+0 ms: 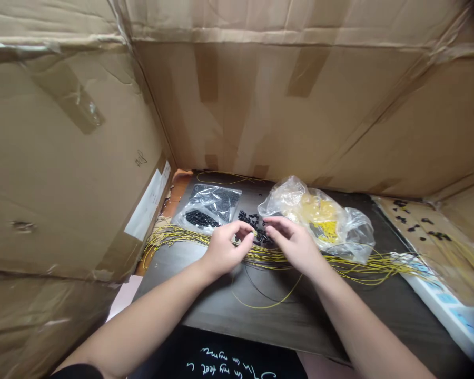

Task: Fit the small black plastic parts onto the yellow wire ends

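Observation:
My left hand and my right hand meet at the middle of a dark tabletop. The left fingertips pinch what looks like the end of a thin yellow wire. My right fingers curl just above a heap of small black plastic parts, and I cannot tell if they hold one. Many yellow wires run beneath both hands. A clear bag of black parts lies to the left, and a clear bag of yellow items lies to the right.
Taped cardboard walls enclose the back and left of the table. A cardboard sheet with scattered black parts lies at the right, beside a white power strip. A loose black wire lies near the front.

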Demonstrator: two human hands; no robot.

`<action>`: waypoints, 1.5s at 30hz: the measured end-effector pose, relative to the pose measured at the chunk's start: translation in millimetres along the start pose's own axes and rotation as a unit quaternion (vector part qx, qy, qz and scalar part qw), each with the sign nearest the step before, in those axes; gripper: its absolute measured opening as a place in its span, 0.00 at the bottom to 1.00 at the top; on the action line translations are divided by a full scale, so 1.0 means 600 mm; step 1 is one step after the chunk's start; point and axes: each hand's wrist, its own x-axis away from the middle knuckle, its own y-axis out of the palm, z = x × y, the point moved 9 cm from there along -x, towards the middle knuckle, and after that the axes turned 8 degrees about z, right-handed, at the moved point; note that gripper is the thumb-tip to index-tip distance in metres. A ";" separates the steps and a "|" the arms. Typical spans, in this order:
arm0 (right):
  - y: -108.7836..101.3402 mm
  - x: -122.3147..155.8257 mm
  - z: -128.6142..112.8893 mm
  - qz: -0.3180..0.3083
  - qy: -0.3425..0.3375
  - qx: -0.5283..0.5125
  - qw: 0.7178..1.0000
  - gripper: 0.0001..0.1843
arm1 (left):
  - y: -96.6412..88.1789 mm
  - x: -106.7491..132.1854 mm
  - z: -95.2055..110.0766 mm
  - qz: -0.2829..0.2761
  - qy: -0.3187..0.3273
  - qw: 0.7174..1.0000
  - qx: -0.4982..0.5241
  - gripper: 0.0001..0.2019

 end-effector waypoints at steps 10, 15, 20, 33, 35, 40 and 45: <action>0.033 -0.066 0.035 -0.137 -0.170 0.434 0.874 0.11 | 0.000 -0.006 -0.069 0.031 -0.138 0.980 0.139 0.14; 0.055 -0.062 0.041 -0.152 -0.191 0.440 0.864 0.12 | -0.009 -0.013 -0.082 0.049 -0.148 0.976 0.151 0.13; 0.057 -0.068 0.034 -0.145 -0.191 0.445 0.863 0.13 | -0.010 -0.013 -0.088 0.056 -0.160 0.974 0.148 0.13; 0.084 -0.074 0.029 -0.142 -0.200 0.411 0.878 0.08 | -0.005 -0.013 -0.091 0.048 -0.157 0.975 0.147 0.13; 0.076 -0.074 0.020 -0.122 -0.195 0.398 0.888 0.07 | -0.004 -0.013 -0.089 0.044 -0.157 0.975 0.153 0.13; 0.042 -0.053 -0.030 -0.040 -0.173 0.271 0.946 0.07 | 0.002 -0.012 -0.086 0.030 -0.162 0.973 0.159 0.13; 0.019 -0.003 -0.086 0.040 -0.194 0.088 0.976 0.06 | 0.017 -0.005 -0.077 -0.012 -0.159 0.975 0.158 0.13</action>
